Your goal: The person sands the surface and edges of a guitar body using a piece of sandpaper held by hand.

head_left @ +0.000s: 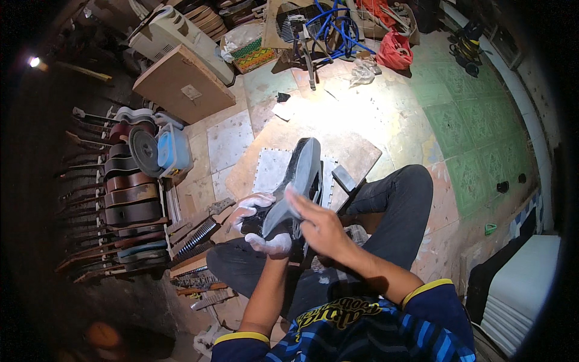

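Observation:
A dark guitar body [306,163] with a dull grey, curved side stands tilted on edge in front of my lap. My left hand [268,241], coated in white dust or a pale glove, is wrapped round its near end, thumb on one side and fingers on the other. Stretched fingers of my right hand [322,228] lie against the grey side. Anything under those fingertips is hidden. Beneath the body is a white mat [269,169] with a jigsaw edge, on a brown board [356,151]. A grey rectangular block [344,179] rests right of the body.
Several guitars [129,193] fill a rack at left, beside a blue plastic container [174,151]. Loose guitar necks [199,238] lie near my left knee. At the back are a cardboard box [184,84], blue tubing [338,30] and a red bag [395,51]. White stacked panels [522,289] stand at right.

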Demonstrator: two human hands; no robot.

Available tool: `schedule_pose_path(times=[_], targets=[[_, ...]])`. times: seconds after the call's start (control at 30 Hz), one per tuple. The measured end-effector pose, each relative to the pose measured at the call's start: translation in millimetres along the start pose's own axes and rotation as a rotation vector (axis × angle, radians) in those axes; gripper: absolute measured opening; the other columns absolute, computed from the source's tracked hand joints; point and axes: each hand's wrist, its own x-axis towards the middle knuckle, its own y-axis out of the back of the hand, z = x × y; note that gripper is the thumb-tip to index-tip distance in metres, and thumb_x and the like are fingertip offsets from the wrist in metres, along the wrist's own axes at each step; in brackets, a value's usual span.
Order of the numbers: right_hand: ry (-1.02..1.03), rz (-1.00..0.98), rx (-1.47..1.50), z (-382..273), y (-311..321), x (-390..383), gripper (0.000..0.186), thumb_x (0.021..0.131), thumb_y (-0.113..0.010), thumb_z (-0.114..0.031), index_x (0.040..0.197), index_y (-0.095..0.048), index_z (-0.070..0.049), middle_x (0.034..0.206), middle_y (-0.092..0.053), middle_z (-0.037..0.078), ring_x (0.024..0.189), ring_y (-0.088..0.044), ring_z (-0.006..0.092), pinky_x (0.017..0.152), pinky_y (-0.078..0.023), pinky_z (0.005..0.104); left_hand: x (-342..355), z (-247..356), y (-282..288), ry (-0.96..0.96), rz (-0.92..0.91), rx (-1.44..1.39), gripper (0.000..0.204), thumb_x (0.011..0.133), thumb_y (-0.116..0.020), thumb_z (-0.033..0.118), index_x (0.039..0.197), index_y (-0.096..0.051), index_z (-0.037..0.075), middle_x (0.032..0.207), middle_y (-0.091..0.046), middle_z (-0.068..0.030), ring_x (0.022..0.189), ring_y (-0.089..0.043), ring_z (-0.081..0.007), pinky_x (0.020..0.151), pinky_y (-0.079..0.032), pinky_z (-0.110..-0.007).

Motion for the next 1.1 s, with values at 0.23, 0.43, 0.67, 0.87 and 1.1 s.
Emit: schedule_pose_path(times=[0.23,0.43,0.67,0.87,1.1], targets=[[0.194,-0.066,-0.161,-17,-4,-17,0.072,0.08,-0.05,0.006,0.15,-0.051,-0.011,0.149,-0.052,0.02,0.13,-0.059,0.0331,0.106,-0.052,0.0371,-2,-6,1,0.018,0.039,0.001,0.066,0.096,-0.047,0.061,0.127,-0.045,0.003,0.117,-0.056,-0.0178,0.107,-0.059,-0.0354,0.099,-0.048,-0.05],[0.107,-0.172,0.044,-47,-4,-24,0.07,0.08,-0.05,0.007,0.148,-0.052,-0.009,0.147,-0.054,0.021,0.131,-0.058,0.0337,0.106,-0.052,0.0381,-4,-8,3,-0.028,0.193,0.002,0.064,0.097,-0.048,0.056,0.128,-0.047,0.001,0.119,-0.056,-0.0197,0.109,-0.059,-0.0361,0.101,-0.047,-0.049],[0.134,-0.175,0.028,-65,-1,-19,0.072,0.078,-0.052,0.006,0.147,-0.055,-0.012,0.147,-0.055,0.02,0.126,-0.063,0.0314,0.098,-0.058,0.0376,-5,-7,9,-0.016,0.194,0.006,0.061,0.098,-0.048,0.051,0.129,-0.048,-0.002,0.122,-0.057,-0.0218,0.112,-0.059,-0.0369,0.103,-0.046,-0.048],[0.152,-0.092,-0.078,-32,-4,-9,0.074,0.075,-0.052,0.008,0.147,-0.053,-0.007,0.147,-0.055,0.021,0.124,-0.064,0.0324,0.096,-0.058,0.0383,-10,-12,11,0.027,0.193,0.02,0.059,0.099,-0.048,0.046,0.131,-0.05,-0.004,0.125,-0.058,-0.0236,0.114,-0.059,-0.0375,0.105,-0.045,-0.047],[0.1,-0.065,-0.04,-11,-7,-1,0.074,0.075,-0.051,0.009,0.147,-0.053,-0.006,0.146,-0.054,0.023,0.127,-0.06,0.036,0.102,-0.055,0.0392,-16,-10,24,0.149,0.043,0.069,0.056,0.101,-0.049,0.04,0.132,-0.051,-0.006,0.127,-0.059,-0.0257,0.117,-0.059,-0.0383,0.107,-0.043,-0.047]])
